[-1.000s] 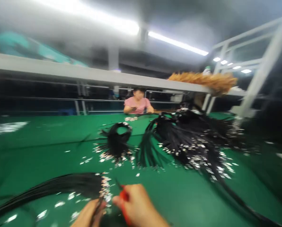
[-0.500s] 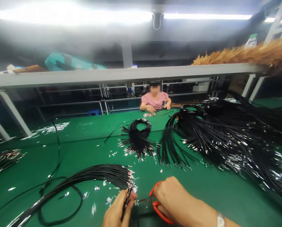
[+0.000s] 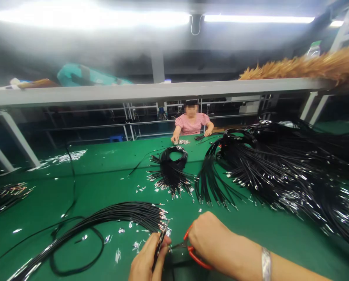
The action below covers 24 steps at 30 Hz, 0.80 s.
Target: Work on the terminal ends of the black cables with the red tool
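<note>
My left hand (image 3: 146, 261) pinches a thin black wire (image 3: 158, 248) near its metal-tipped end, low in the view. My right hand (image 3: 209, 238) grips red-handled scissors (image 3: 189, 249), whose blades point left at that wire's tip. Just left of both hands a long bundle of black wires (image 3: 104, 218) curves across the green table (image 3: 250, 234), its silver terminals fanned beside my left fingers.
A small coiled wire bundle (image 3: 171, 168) and a large heap of black wires (image 3: 280, 164) lie farther back. Silver scraps litter the table. A person in pink (image 3: 192, 123) works at the far edge under a grey shelf (image 3: 133, 93).
The view swung left and steadied. My hands rose slightly in the view, and the scissors stay at the wire tip. The person opposite shifted a hand.
</note>
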### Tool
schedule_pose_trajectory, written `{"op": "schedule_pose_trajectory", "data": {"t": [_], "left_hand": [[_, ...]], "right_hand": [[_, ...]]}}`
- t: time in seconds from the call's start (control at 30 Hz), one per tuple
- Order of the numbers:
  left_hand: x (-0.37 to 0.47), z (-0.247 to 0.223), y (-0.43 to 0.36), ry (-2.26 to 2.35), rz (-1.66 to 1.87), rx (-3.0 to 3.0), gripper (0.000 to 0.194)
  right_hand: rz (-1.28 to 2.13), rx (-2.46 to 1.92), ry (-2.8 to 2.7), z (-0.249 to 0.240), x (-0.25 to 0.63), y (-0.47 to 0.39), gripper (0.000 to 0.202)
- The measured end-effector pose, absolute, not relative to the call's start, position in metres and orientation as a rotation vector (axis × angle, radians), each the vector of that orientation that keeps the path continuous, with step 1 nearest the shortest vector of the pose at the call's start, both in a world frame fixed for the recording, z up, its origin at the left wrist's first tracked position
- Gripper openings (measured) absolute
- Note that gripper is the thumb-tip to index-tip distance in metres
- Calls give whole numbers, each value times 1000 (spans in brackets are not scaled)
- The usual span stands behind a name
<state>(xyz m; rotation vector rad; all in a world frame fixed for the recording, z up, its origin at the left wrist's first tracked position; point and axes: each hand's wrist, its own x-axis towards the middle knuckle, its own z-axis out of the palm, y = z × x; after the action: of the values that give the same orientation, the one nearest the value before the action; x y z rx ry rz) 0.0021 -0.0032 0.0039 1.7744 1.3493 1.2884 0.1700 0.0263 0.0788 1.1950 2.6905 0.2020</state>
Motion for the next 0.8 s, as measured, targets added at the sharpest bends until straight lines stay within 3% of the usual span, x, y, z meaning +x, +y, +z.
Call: {"op": "schedule_pose_trajectory", "data": {"t": [0.43,0.67,0.73,0.8], "left_hand": [[2,9,-2,1261,1269,1735,17],[0,11,5,1181,1023,1265,41],[1,12,7,1127,1004,1177,49],[2,14,7,1102,1006,1146,51]], "right_hand": [[101,1299,2675,82,165,27,18],[159,1609,2681,88,183,34,15],[-63,1843,2735,89,183,33,19],[-759,2112,2718,87,178,29,24]]}}
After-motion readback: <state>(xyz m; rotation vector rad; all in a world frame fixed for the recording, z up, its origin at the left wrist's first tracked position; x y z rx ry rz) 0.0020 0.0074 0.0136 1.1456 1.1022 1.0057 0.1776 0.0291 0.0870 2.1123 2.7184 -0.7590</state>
